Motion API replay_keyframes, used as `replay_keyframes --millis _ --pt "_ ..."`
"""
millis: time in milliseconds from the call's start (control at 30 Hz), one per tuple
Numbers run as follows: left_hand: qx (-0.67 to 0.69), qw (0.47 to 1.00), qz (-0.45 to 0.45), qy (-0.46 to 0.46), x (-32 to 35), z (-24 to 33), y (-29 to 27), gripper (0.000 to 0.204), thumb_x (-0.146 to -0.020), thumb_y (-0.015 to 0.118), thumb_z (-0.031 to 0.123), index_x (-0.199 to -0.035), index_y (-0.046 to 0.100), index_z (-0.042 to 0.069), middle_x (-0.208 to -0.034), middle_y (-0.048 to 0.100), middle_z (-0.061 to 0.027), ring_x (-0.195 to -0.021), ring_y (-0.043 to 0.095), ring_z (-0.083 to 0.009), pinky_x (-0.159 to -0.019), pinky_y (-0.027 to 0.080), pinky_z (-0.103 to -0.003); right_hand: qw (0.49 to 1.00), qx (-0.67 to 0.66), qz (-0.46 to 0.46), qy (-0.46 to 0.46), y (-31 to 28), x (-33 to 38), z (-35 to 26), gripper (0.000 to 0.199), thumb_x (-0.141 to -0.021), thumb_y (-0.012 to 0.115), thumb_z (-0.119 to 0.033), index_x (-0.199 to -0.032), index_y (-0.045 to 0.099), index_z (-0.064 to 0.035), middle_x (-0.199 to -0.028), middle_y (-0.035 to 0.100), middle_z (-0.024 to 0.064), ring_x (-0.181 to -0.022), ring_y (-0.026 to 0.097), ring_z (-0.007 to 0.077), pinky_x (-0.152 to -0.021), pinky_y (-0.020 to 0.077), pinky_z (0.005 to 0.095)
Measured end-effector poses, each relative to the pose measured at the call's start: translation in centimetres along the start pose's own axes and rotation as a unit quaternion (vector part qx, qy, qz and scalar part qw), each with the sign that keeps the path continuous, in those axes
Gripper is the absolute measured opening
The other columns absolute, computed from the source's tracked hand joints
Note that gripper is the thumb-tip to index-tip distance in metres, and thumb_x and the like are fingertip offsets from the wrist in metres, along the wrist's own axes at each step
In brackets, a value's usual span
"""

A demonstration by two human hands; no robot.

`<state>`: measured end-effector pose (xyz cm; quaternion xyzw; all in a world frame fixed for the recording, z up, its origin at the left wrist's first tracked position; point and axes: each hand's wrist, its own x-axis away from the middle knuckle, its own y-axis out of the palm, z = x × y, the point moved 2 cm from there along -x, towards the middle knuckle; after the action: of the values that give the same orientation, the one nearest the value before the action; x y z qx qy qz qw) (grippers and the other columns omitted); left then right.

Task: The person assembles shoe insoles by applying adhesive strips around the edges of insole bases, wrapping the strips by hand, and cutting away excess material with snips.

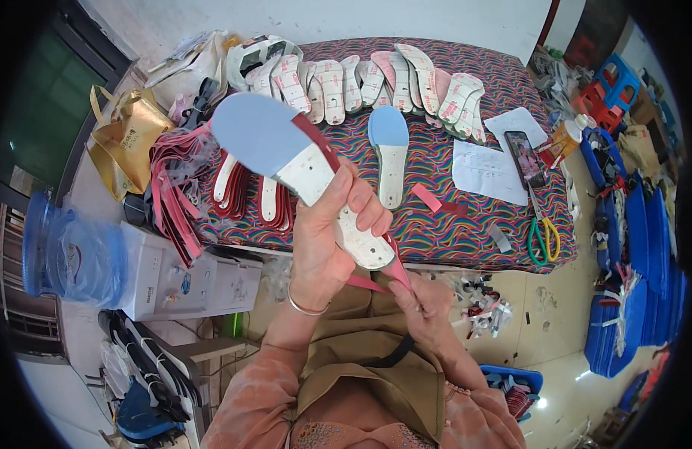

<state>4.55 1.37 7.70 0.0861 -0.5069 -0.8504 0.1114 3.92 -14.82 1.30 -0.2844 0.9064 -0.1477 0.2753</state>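
Observation:
My left hand grips a shoe insole around its middle, holding it up and tilted above the table's near edge. This insole has a light blue front and a white back with small holes, and a dark red band runs along one side. At its lower end my right hand pinches a pink strip that meets the insole's edge. Part of the strip hangs behind my hands. On the table beyond lies a small stack of blue-and-white insoles. Left of it rest stacks of white-topped, dark red pieces.
White insoles line the back of the patterned table. Pink strips hang over its left edge, by a water dispenser. On the right are paper sheets, a phone, scissors and a bottle. Blue bins stand farther right.

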Motion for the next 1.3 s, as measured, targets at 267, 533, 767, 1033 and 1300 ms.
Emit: replay_keyframes --millis 267,533,767,1033,1300 --pt "0.031 0.997 -0.014 0.072 0.6 -0.4 -1.6 0.010 -0.099 0.048 0.021 -0.099 0.052 0.013 -0.068 0.044 0.0005 -0.057 0.042 -0.0132 -0.058 0.037 -0.031 0.996 0.004 0.086 -0.024 -2.0 -2.1 0.9 0.033 -0.079 0.069 0.000 -0.112 0.064 -0.0032 -0.083 0.069 0.0146 -0.064 0.066 0.0239 -0.056 0.0504 0.0312" --pt "0.087 0.994 -0.027 0.060 -0.1 -0.6 -2.4 0.014 -0.101 0.044 0.025 -0.103 0.052 0.014 -0.068 0.045 0.0011 -0.057 0.042 -0.0133 -0.058 0.037 -0.032 0.995 0.005 0.102 -0.021 0.8 -0.3 0.7 0.032 -0.079 0.069 0.000 -0.110 0.064 -0.0011 -0.080 0.068 0.0138 -0.061 0.065 0.0250 -0.056 0.0497 0.0321" --pt "-0.037 0.995 0.059 0.069 1.7 -2.6 -1.7 0.029 -0.099 0.048 0.030 -0.118 0.052 0.009 -0.098 0.064 -0.0045 -0.094 0.063 -0.0228 -0.096 0.046 -0.040 0.966 -0.168 0.132 0.146 -0.2 -1.9 0.9 0.024 -0.086 0.066 -0.004 -0.109 0.064 0.0024 -0.073 0.063 0.0119 -0.060 0.060 0.0112 -0.056 0.0468 0.0240" --pt "-0.700 0.678 -0.192 0.117 4.6 3.9 0.5 0.044 -0.085 0.068 0.028 -0.116 0.060 -0.003 -0.106 0.067 -0.0121 -0.096 0.065 -0.0283 -0.088 0.048 -0.038 0.999 -0.013 -0.021 0.026 -6.8 -5.9 0.3 0.017 -0.084 0.064 -0.003 -0.101 0.063 0.0006 -0.069 0.059 0.0098 -0.053 0.054 0.0169 -0.050 0.0413 0.0283" --pt "-0.783 0.526 -0.312 -0.116 1.5 3.8 -1.9 0.035 -0.082 0.071 0.028 -0.105 0.066 0.003 -0.079 0.064 -0.0149 -0.067 0.061 -0.0337 -0.057 0.047 -0.038 0.970 -0.115 -0.205 0.060 -7.0 -6.7 -0.5 0.017 -0.082 0.069 -0.003 -0.098 0.065 0.0004 -0.076 0.066 0.0075 -0.060 0.061 0.0142 -0.054 0.0458 0.0267"
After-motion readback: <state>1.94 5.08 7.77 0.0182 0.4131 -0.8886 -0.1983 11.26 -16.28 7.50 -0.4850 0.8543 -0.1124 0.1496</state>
